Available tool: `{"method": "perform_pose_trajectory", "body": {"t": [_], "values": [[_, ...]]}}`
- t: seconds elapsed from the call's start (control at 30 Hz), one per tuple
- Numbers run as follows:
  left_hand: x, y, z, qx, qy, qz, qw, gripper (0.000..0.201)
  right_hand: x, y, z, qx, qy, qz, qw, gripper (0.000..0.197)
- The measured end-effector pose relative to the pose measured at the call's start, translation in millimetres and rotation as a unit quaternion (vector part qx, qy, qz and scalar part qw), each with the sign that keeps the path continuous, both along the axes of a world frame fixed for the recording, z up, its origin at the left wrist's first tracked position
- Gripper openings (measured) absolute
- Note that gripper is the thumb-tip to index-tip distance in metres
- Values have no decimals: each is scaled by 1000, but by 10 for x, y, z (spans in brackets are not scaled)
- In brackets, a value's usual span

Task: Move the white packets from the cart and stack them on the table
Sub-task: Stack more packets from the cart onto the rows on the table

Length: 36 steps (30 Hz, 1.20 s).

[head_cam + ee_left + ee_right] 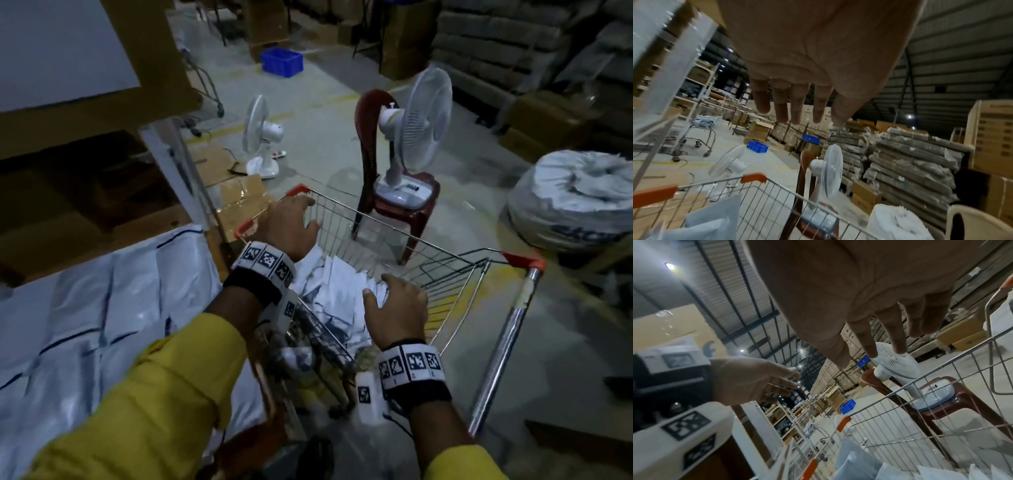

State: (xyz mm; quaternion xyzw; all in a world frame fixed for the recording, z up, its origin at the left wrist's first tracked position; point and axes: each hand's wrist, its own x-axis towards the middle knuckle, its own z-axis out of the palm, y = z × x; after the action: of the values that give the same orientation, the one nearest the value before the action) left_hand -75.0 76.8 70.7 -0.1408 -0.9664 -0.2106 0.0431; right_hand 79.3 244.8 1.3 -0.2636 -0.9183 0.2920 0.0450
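Observation:
A wire shopping cart (pixel 445 260) with orange corner caps holds a loose pile of white packets (pixel 339 294). More white packets (pixel 102 301) lie flat in a layer on the table at my lower left. My left hand (pixel 291 222) hovers over the cart's far left corner, fingers spread and empty. In the left wrist view the left hand (pixel 797 104) shows straight fingers above the cart rim (pixel 777 186). My right hand (pixel 394 301) hangs open just above the packet pile, holding nothing. Cart packets (pixel 859 467) show low in the right wrist view, below the right hand (pixel 875 340).
A maroon plastic chair (pixel 404 205) carrying a white fan (pixel 421 123) stands just beyond the cart. A second fan (pixel 262 137) and flattened cardboard (pixel 239 198) sit on the floor at the left. A large wrapped white bundle (pixel 575 198) lies right. A blue crate (pixel 281 61) is far back.

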Motion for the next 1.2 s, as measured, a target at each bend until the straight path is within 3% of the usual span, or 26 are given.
{"method": "perform_pose_trajectory", "body": {"t": [0.27, 0.4, 0.53, 0.63, 0.73, 0.87, 1.0, 1.2], "values": [[-971, 385, -924, -172, -116, -51, 977, 42, -802, 280, -497, 14, -82, -19, 996, 47], [-1485, 514, -1387, -212, -186, -71, 957, 37, -1318, 343, -960, -6, -151, 20, 988, 56], [-2024, 674, -1945, -267, -249, -102, 925, 51, -1765, 373, -1466, -26, -230, 58, 971, 57], [-2293, 788, -2318, -311, -276, -136, 899, 43, -2014, 363, -1951, -69, -281, 73, 954, 57], [-2342, 782, -2773, -343, -242, -146, 896, 52, -2180, 351, -2435, -126, -333, 75, 932, 64], [-2283, 759, -3373, -406, -241, -116, 874, 57, -2297, 279, -2953, -193, -353, 68, 913, 94], [-2230, 846, -3680, -434, -306, -61, 845, 62, -2274, 139, -3252, -199, -335, 70, 918, 110], [-2283, 657, -3929, -425, -289, 15, 858, 56, -2271, 10, -3424, -155, -311, 70, 935, 106]]}}
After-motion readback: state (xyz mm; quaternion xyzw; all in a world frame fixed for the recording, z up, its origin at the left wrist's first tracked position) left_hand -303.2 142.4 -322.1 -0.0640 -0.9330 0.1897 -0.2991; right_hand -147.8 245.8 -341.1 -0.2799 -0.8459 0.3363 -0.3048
